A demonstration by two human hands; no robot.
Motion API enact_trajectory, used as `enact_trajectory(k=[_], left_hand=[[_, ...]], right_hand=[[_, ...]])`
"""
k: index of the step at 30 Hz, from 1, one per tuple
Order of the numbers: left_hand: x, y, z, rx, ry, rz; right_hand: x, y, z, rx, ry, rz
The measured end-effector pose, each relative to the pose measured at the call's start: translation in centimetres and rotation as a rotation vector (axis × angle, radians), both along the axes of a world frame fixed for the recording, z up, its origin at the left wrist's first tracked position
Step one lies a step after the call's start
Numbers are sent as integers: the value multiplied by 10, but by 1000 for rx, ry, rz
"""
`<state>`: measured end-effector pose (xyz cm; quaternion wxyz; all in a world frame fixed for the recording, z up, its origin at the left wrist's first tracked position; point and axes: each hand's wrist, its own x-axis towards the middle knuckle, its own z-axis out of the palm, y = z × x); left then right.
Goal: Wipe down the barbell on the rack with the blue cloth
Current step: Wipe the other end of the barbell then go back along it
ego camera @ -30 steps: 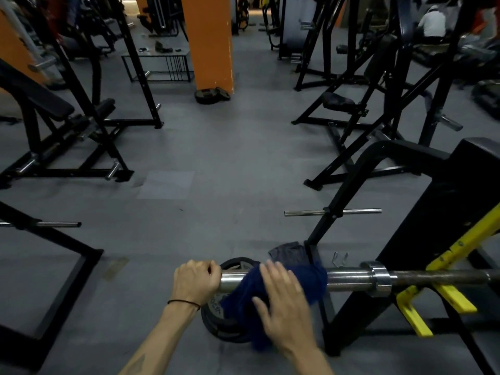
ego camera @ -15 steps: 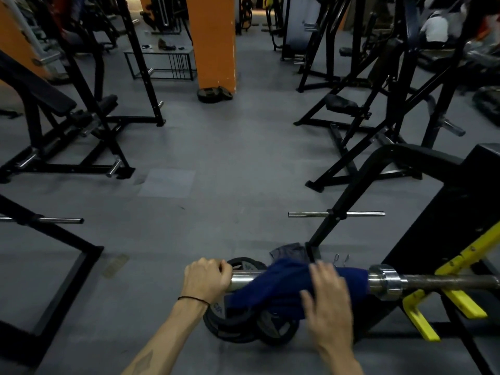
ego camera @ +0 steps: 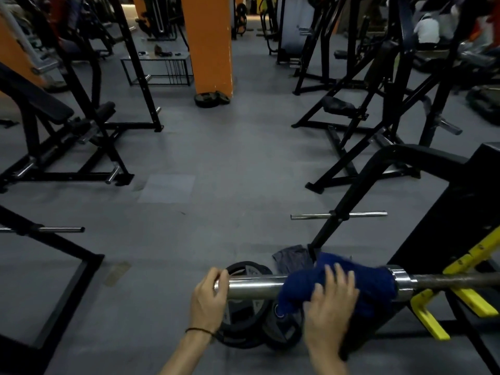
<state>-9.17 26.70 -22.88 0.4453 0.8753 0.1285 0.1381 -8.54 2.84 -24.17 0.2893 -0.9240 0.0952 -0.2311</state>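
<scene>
The barbell [ego camera: 257, 286] lies across the bottom of the view, its chrome sleeve pointing left and its dark shaft running right over yellow rack hooks [ego camera: 470, 299]. My left hand [ego camera: 208, 300] grips the free end of the sleeve. The blue cloth [ego camera: 359, 280] is draped over the sleeve against the collar [ego camera: 403, 281]. My right hand [ego camera: 331, 307] lies on the cloth with fingers spread, pressing it on the sleeve.
Black weight plates [ego camera: 243, 318] and a grey rag [ego camera: 292, 259] lie on the floor under the sleeve. The black rack frame [ego camera: 460, 220] stands to the right, with a chrome peg [ego camera: 338, 215]. Benches stand left, an orange pillar [ego camera: 208, 44] behind.
My right hand has slid the blue cloth rightward along the sleeve to the collar, baring more chrome. My left hand has stayed on the sleeve's end.
</scene>
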Motion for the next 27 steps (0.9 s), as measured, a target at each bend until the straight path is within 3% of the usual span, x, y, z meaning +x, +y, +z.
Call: enact_trajectory(k=[2,4,6,9,11,13,15,17,19,21,23,25,27], left_hand=[[3,-2,-2,1,-1,65],[9,1,-5,53,-4,28],[12,6,-2,72,-5,-31],[13,7,-5,69,-8,-43],[14,5,-2,56,-19,-37],[15,7,-2,84,1,-39],[17,9,-1,111,59,-38],[20,13,-2,167,93,-66],[21,19,-2,304,90,-102],[23,24,-1,450,98,-156],[24,26,4,522,106,-211],[24,24,13,526,148,-229],[27,20,21,500,246,-228]], right_hand=[[-14,67,3,57,3,130],[-33,99,-3,-140,-18,454],[-21,67,-2,-332,-57,608],[-4,-3,-3,-336,-87,406],[-5,-22,-2,-177,-34,189],[-4,14,0,-16,13,62],[-17,68,4,15,8,199],[-34,93,1,-164,-7,505],[-24,63,0,-369,-48,666],[-9,15,-4,-432,-80,591],[-6,-17,-4,-294,-44,335],[-8,7,0,-82,7,127],[-19,68,2,7,-8,185]])
